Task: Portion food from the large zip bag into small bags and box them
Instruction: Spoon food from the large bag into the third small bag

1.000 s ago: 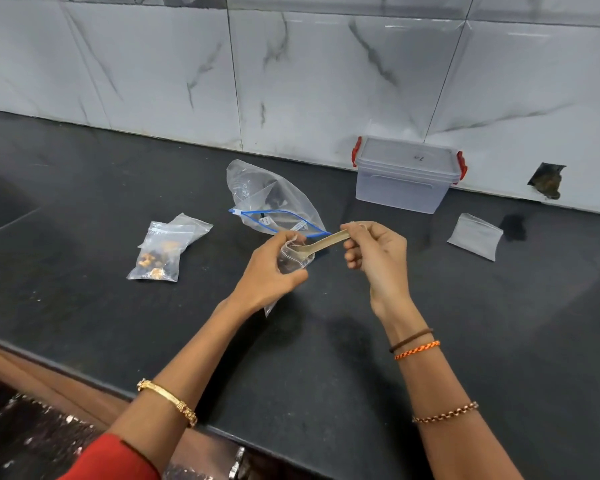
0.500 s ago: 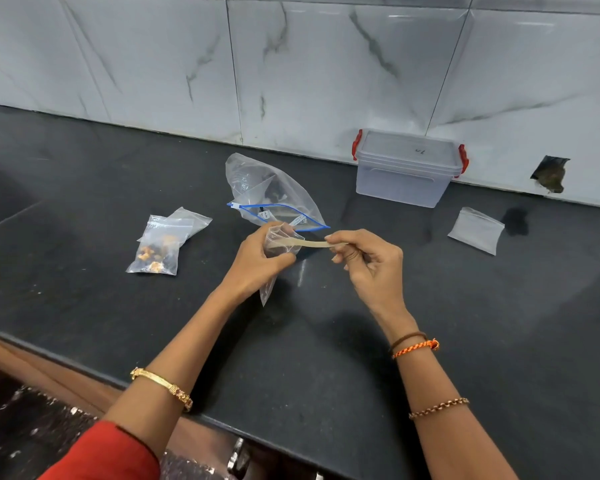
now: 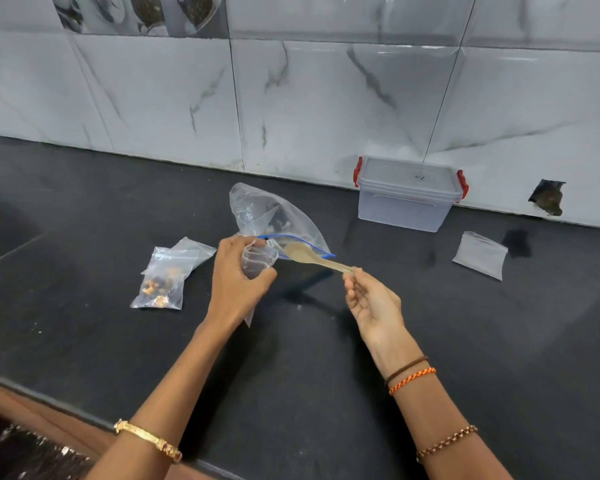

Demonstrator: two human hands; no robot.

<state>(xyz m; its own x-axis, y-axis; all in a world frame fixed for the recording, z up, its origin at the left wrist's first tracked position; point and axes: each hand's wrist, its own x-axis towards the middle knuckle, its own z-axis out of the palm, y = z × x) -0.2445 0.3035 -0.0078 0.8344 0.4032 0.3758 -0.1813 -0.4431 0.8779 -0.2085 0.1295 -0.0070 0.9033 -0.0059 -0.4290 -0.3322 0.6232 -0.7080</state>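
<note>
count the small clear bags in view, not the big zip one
3, maybe more: one held open in the left hand, one with food at left, lying on what may be another, and an empty one at right.

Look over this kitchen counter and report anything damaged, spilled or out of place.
A ragged dark hole breaks the marble wall tile right of the lidded box, with a dark patch on the counter below it. No spilled food shows.

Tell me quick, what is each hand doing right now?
Left hand: fingers curled round a small clear bag, holding its mouth open.
Right hand: fingers pinch the handle end of a wooden spoon.
</note>
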